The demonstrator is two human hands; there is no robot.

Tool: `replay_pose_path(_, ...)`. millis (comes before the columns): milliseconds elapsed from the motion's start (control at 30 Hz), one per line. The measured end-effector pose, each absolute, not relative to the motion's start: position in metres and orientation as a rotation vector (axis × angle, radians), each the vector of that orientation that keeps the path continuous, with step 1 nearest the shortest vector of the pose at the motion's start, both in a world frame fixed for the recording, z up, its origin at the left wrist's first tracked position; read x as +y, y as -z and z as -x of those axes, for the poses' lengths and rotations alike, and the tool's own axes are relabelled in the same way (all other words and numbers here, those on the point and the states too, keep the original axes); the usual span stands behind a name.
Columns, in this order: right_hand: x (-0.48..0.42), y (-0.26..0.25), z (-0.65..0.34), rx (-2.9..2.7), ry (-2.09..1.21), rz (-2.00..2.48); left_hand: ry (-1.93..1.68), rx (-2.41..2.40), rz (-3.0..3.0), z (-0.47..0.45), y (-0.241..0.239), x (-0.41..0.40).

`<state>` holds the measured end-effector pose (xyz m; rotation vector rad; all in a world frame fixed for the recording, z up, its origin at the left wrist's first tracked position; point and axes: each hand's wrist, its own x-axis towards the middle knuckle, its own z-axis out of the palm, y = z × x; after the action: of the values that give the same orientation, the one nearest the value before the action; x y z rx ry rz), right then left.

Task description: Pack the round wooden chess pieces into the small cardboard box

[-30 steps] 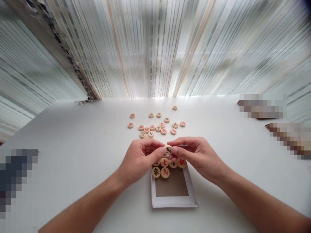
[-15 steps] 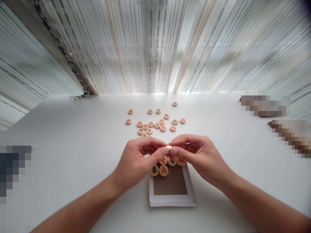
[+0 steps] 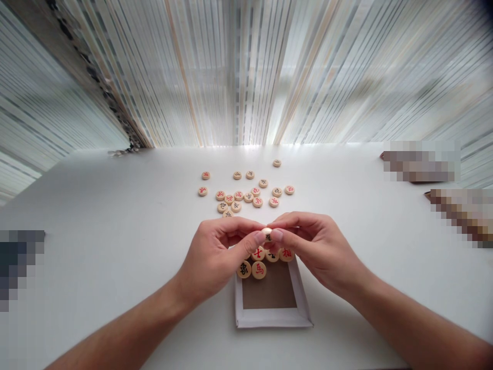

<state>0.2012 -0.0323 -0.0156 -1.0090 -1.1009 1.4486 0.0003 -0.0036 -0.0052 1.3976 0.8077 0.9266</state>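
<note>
My left hand and my right hand meet above a shallow white cardboard box with a brown floor. Both pinch one round wooden chess piece between thumb and fingers; it is tilted, its black character partly showing. Several pieces with red and black characters lie in the box's far end, just below my fingers. A loose scatter of pieces lies farther out on the white table.
Striped sheer curtains hang behind the table's far edge. Blurred-out things sit at the table's right edge and left edge. One single piece lies nearest the far edge.
Both hands have stayed together over the box. The held piece has turned in my fingers, from face-up with its character plain to tilted edge-on.
</note>
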Motion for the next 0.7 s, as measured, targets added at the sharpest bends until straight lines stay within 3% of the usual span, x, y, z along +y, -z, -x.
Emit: replay_pose_path(700,-0.0334,0.0234,-0.2041,-0.945,-1.523,1.026,-0.91,0.778,-1.117,0.0001,0.001,-0.0017)
